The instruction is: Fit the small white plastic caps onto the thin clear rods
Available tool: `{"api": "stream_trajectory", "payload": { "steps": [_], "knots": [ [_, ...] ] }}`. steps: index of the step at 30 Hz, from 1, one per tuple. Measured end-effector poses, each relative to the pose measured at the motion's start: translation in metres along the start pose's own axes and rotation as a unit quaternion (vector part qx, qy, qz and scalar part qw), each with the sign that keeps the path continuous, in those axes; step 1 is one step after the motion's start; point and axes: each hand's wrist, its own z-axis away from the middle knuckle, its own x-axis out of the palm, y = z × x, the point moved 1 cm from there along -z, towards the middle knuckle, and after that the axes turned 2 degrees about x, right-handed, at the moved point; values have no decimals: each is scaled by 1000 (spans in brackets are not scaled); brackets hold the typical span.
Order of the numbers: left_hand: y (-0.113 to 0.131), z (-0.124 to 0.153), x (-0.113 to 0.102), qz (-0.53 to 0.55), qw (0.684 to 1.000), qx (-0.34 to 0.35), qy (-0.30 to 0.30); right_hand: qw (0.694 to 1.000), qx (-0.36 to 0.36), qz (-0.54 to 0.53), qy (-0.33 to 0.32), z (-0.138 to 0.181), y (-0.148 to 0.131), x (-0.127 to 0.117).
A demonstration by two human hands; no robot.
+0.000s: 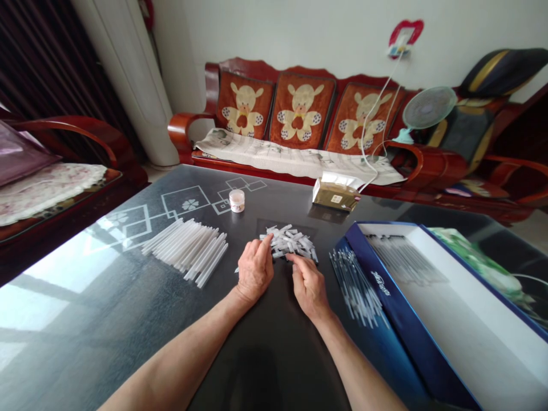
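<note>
A tissue pack point(336, 194) stands near the far edge of the table point(141, 308); beyond that edge, a wooden sofa point(185, 134) bears three animal-patterned cushions point(299, 114), and a fan point(429, 107) stands by its right armrest point(430, 162).

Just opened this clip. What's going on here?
A person has both hands at a heap of small white pieces on a dark table: the left hand at its left edge, the right hand at its near edge. Whether either grips a piece is unclear. White tubes lie to the left; thin sticks lie to the right, beside a blue box with more sticks inside.
</note>
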Motion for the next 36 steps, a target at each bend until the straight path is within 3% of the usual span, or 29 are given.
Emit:
{"api": "stream_trajectory", "payload": {
  "steps": [4, 11, 15, 19, 22, 26, 36],
  "knots": [
    [-3, 0, 2, -1, 1000, -11, -4, 998, -29, 49, -32, 1, 1, 4],
    [1, 4, 3, 4, 998, 36, -47, 995, 20, 87, 45, 4, 3, 1],
    [4, 5, 4, 8, 996, 47, -81, 984, 39, 174, 3, 5, 6, 1],
    [5, 7, 8, 28, 993, 42, -110, 981, 38, 190, -24, 4, 7, 0],
    [4, 9, 9, 47, 991, 29, -123, 992, 47, 117, 7, 2, 6, -2],
    [6, 8, 8, 61, 988, 34, -137, 991, 118, -33, 59, -1, 4, -4],
    [10, 7, 4, 109, 982, 60, -141, 952, 211, -217, 47, -3, 4, -6]
  ]
}}
